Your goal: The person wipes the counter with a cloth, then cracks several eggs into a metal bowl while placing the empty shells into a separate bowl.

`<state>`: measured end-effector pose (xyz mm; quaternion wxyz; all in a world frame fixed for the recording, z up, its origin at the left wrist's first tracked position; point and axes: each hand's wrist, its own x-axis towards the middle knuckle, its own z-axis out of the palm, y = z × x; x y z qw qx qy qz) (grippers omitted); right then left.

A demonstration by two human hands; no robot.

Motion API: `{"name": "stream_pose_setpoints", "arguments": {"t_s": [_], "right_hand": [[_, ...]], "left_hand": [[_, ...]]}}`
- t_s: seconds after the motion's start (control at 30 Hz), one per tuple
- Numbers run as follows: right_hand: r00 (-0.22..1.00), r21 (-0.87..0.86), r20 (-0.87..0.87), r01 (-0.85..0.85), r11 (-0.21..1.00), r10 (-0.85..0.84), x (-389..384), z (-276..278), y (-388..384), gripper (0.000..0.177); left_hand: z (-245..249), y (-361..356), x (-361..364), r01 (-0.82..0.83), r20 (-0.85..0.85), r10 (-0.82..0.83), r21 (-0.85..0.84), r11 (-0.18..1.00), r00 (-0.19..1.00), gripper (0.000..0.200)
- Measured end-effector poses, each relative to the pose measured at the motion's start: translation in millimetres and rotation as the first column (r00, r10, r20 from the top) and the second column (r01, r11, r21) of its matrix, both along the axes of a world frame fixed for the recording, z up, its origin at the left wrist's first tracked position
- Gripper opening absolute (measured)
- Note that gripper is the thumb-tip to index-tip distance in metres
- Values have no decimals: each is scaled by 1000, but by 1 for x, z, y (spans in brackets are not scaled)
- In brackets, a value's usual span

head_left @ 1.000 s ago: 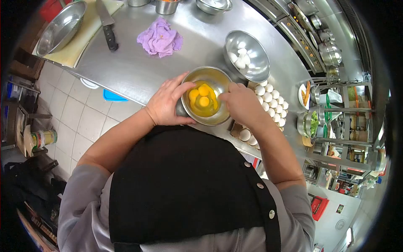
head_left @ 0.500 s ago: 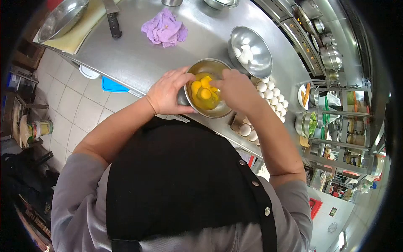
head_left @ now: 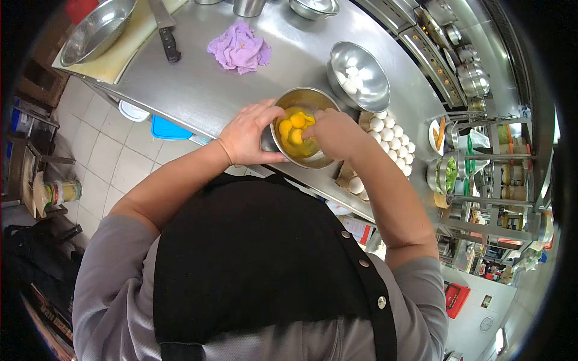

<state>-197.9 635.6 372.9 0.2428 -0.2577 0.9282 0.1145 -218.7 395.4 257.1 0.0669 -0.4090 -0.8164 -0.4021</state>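
Note:
A metal bowl (head_left: 329, 100) stands by the near edge of the steel counter, holding several raw egg yolks (head_left: 297, 138) in clear egg white. My left hand (head_left: 250, 133) grips its left side, thumb and fingers spread along the rim. Reaching in over the right rim, my right hand (head_left: 337, 133) has its fingers bent together and fingertips down at the egg. Whatever those fingers pinch, if anything, is hidden. To the right, whole white eggs (head_left: 394, 142) sit in a carton tray (head_left: 344, 175), partly covered by my right forearm. Beyond it, a larger metal bowl (head_left: 374, 63) contains white eggshells (head_left: 351, 81).
A crumpled purple cloth (head_left: 239, 49) lies on the counter (head_left: 198, 78). At the far left, a black-handled knife (head_left: 169, 45) rests near a cutting board (head_left: 114, 66) bearing a metal colander (head_left: 99, 33). A metal cup (head_left: 248, 7) stands at the back. Shelving (head_left: 500, 156) runs along the right.
The whole view has shifted slightly. My right hand's fingers have moved a little within the bowl, and the yolks have shifted position. My left hand keeps its grip on the rim.

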Motion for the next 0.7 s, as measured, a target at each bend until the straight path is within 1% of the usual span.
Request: {"name": "stream_pose_setpoints", "arguments": {"t_s": [0.1, 0.2, 0.3, 0.4, 0.5, 0.6, 0.7], "right_hand": [[999, 4, -52, -13, 1000, 13, -10, -9, -2, 43], [999, -18, -17, 30, 999, -30, -16, 2, -9, 47], [986, -88, -68, 147, 985, -153, -17, 11, -7, 45], [990, -77, -110, 86, 993, -94, -15, 15, 7, 40], [960, 51, 160, 225, 973, -230, -14, 24, 2, 36], [992, 180, 107, 46, 983, -66, -8, 9, 6, 36], [999, 85, 28, 21, 996, -23, -6, 1, 8, 33]], "left_hand": [[0, -1, 0, -1, 10, 1, 4, 1000, 1000, 87], [1, 0, 0, 8, 25, -8, 0, 1000, 1000, 87], [2, -1, 0, 8, 36, -7, -4, 1000, 999, 87], [0, -2, 1, 3, 51, -3, -3, 1000, 999, 87], [-1, -1, -1, 1, 53, -1, 10, 1000, 999, 86], [0, -1, 0, -4, 49, 4, 15, 1000, 999, 86], [0, -1, 1, -7, 50, 6, 22, 1000, 999, 85]]}}
